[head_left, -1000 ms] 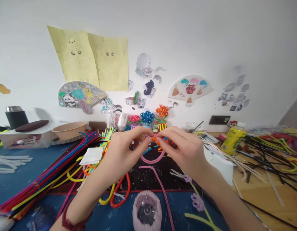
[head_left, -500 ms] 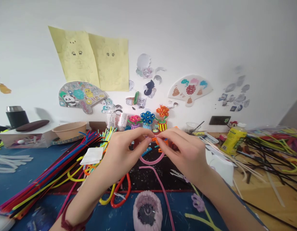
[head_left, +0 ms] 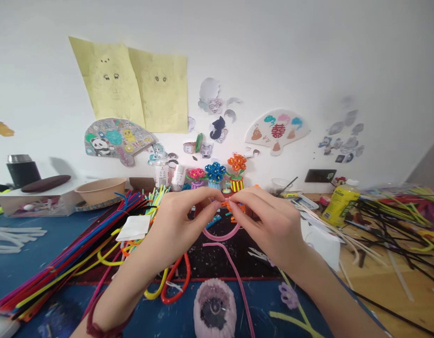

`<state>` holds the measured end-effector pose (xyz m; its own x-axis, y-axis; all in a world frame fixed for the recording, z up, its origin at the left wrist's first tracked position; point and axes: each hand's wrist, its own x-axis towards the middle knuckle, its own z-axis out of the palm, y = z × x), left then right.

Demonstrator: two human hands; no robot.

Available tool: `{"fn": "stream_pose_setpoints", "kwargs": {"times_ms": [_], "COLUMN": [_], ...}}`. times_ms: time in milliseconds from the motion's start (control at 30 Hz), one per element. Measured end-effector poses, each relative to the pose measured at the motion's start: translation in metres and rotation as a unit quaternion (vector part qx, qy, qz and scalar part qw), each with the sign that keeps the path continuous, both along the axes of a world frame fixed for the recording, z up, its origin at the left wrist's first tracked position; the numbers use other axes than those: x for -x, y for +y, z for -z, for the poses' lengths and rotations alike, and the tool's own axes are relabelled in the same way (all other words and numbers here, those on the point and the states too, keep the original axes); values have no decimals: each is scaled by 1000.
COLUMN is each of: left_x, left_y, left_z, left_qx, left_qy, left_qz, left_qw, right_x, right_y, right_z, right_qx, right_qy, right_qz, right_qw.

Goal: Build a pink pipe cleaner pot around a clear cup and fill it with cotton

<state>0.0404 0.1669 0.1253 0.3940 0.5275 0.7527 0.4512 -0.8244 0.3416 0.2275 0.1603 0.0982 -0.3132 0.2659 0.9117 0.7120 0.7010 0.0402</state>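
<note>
A pink, fuzzy pipe-cleaner loop (head_left: pixel 220 237) is being held over a dark, scrap-strewn mat (head_left: pixel 211 270), its top being pinched between thumb and forefinger of both the left hand (head_left: pixel 185 213) and the right hand (head_left: pixel 271 213), whose fingertips are nearly meeting. Its ends are being hidden by the fingers. Nearer the body, a lavender, ribbed, fuzzy cup (head_left: pixel 199 313) is being supported by the blue tabletop (head_left: pixel 179 321) between the forearms.

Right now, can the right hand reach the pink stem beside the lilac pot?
Probably yes: nothing visible lies across the pink stem. But the right hand seems to pinch the pink loop, so it may need to let go first.
</note>
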Motion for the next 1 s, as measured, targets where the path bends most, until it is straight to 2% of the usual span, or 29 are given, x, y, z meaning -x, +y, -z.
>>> {"fn": "stream_pose_setpoints", "kwargs": {"times_ms": [133,233,300,367,467,533,600,667,1000], "left_x": [-1,0,1,1,2,2,3,4,2], "left_y": [0,1,2,3,4,5,6,6,5], "left_z": [1,1,0,-1,-2,-2,-1,-1,1], "left_qx": [20,44,63,77,89,96,89,74,19], "left_qy": [-11,-36,-52,-59,-56,-50,-41,-26,-5], "left_qz": [3,-9,-10,-1,14,22,26,27,35], "left_qw": [1000,998,997,995,994,994,995,997,999], "right_x": [1,0,0,-2,-4,-5,-6,-6,-8], "right_y": [0,-1,-1,0,3,7,11,14,15], "right_z": [-2,-7,-10,-13,-13,-11,-8,-5,-5], "right_qx": [24,103,183,283,428,486,516,531,549], "right_qy": [24,87,140,184,226,246,264,280,306], "right_qz": [-16,-51,-74,-111,-216,-276,-307,-319,-335], "right_qw": [999,990,970,935,848,792,755,734,702]}}
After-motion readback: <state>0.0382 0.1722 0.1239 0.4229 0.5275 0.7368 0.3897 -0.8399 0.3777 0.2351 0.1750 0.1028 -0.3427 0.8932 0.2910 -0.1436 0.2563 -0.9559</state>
